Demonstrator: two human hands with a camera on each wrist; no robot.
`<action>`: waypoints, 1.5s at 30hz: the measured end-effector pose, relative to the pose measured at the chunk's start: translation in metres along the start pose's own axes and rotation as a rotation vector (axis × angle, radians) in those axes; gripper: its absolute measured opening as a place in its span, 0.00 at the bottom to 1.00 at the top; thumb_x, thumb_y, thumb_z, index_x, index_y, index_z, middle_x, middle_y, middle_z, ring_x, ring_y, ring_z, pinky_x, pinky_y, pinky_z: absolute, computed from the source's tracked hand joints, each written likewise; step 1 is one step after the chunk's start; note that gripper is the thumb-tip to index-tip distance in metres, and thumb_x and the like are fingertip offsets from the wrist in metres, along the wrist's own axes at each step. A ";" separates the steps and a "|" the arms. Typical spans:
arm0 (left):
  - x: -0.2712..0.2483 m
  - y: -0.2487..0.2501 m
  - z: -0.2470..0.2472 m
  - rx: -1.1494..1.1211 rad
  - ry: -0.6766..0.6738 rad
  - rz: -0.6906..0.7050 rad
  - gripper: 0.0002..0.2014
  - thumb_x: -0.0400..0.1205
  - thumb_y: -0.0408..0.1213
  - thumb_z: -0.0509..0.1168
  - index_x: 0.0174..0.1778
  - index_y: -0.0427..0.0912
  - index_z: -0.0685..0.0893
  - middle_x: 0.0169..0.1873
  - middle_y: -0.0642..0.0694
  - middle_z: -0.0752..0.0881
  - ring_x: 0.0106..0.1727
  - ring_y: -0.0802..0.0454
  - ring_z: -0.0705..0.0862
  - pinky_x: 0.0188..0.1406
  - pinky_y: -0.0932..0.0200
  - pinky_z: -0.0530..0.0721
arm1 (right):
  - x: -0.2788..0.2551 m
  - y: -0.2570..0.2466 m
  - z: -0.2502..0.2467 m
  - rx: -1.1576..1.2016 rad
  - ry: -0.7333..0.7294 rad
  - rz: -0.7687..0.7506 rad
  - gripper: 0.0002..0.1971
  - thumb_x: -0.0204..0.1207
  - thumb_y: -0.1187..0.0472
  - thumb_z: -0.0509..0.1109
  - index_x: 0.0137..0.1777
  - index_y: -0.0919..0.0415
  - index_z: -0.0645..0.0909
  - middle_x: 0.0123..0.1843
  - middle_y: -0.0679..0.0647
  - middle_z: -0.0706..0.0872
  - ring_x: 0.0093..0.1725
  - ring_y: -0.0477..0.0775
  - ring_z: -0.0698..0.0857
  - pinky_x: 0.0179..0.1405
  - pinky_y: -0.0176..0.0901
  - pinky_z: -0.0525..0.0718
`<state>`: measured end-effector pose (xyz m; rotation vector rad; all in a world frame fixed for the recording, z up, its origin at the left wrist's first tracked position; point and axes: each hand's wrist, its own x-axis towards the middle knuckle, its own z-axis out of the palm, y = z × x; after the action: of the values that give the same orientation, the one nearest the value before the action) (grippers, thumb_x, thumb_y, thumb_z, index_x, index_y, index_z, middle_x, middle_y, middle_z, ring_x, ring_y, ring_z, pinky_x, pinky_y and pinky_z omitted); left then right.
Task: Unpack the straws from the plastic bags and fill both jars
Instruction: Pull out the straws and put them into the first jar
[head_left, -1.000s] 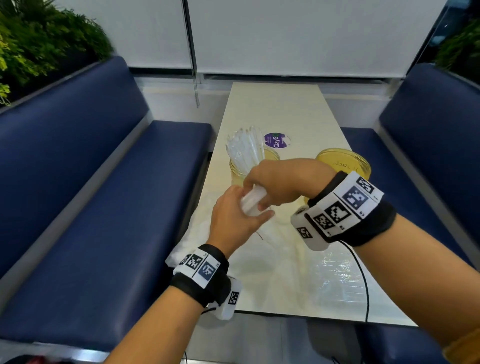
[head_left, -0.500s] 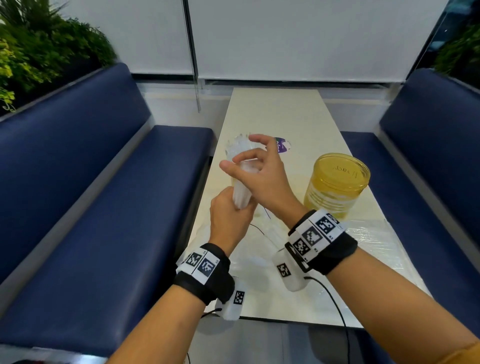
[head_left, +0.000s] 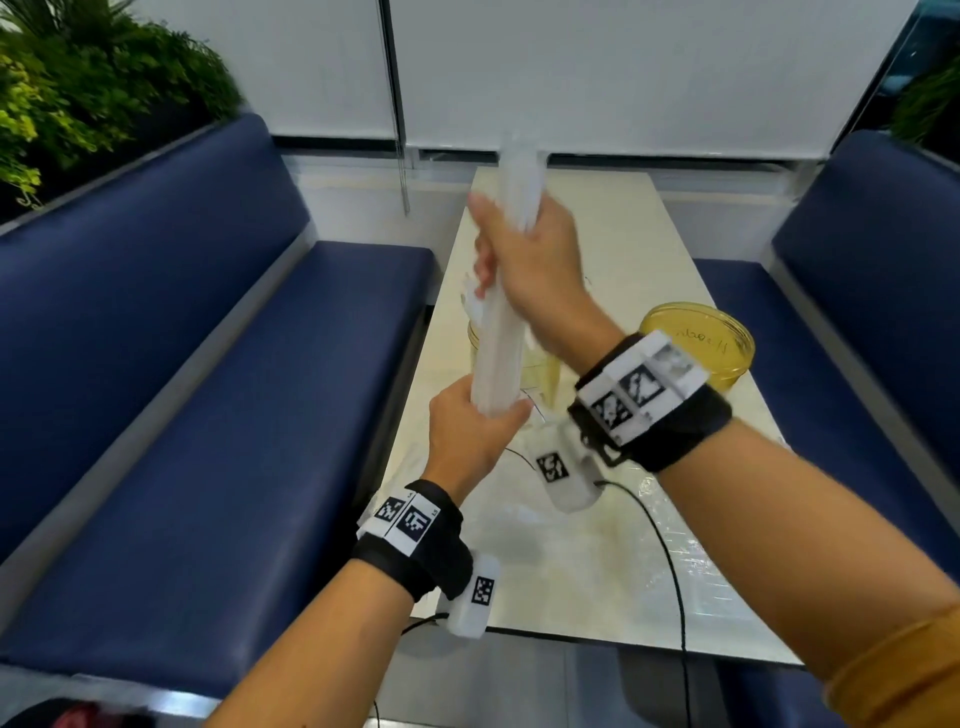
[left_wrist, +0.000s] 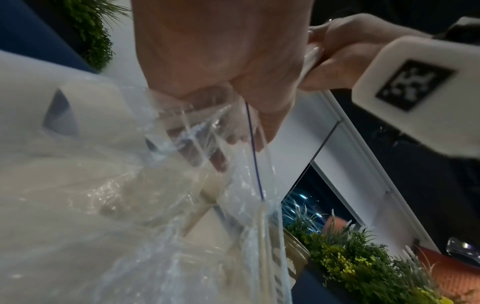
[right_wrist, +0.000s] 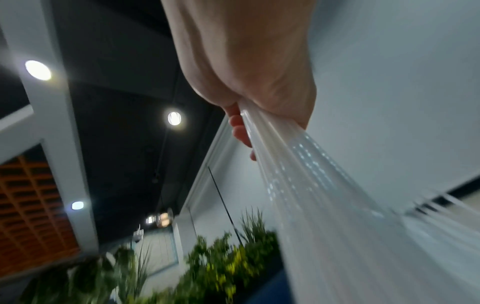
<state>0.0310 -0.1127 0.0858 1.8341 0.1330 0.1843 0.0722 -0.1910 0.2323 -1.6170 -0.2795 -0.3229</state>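
R hand (head_left: 530, 270) fisted round white straw bundle (head_left: 501, 353); L hand (head_left: 470, 436) grips bag mouth (left_wrist: 207, 144). Risk: loose grip, straws spill past open jar (head_left: 519, 364).

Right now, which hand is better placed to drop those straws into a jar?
Probably the right hand: it grips the straws high up, above the left jar. The left hand holds the bundle's bottom end with the plastic bag.
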 end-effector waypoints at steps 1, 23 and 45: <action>0.000 -0.001 -0.001 -0.007 -0.002 -0.007 0.13 0.70 0.45 0.79 0.39 0.40 0.86 0.35 0.47 0.89 0.33 0.47 0.86 0.33 0.49 0.87 | 0.013 -0.011 -0.006 0.054 0.017 -0.023 0.09 0.84 0.57 0.69 0.44 0.60 0.77 0.28 0.55 0.80 0.25 0.55 0.79 0.29 0.54 0.85; 0.000 -0.012 -0.029 0.033 0.038 0.055 0.07 0.75 0.40 0.80 0.44 0.45 0.89 0.47 0.55 0.91 0.39 0.61 0.88 0.42 0.71 0.86 | 0.078 0.150 -0.022 -0.325 0.105 0.158 0.16 0.71 0.52 0.82 0.52 0.60 0.83 0.44 0.51 0.86 0.43 0.50 0.84 0.40 0.40 0.81; 0.005 -0.006 -0.035 -0.042 0.008 0.054 0.05 0.77 0.41 0.79 0.43 0.46 0.90 0.47 0.53 0.92 0.43 0.53 0.92 0.53 0.47 0.92 | 0.076 0.156 -0.037 -1.200 -0.160 -0.203 0.23 0.90 0.50 0.48 0.79 0.52 0.73 0.82 0.56 0.71 0.84 0.61 0.63 0.83 0.66 0.52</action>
<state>0.0290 -0.0775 0.0895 1.7968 0.0851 0.2311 0.1987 -0.2395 0.1180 -2.8121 -0.4064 -0.5754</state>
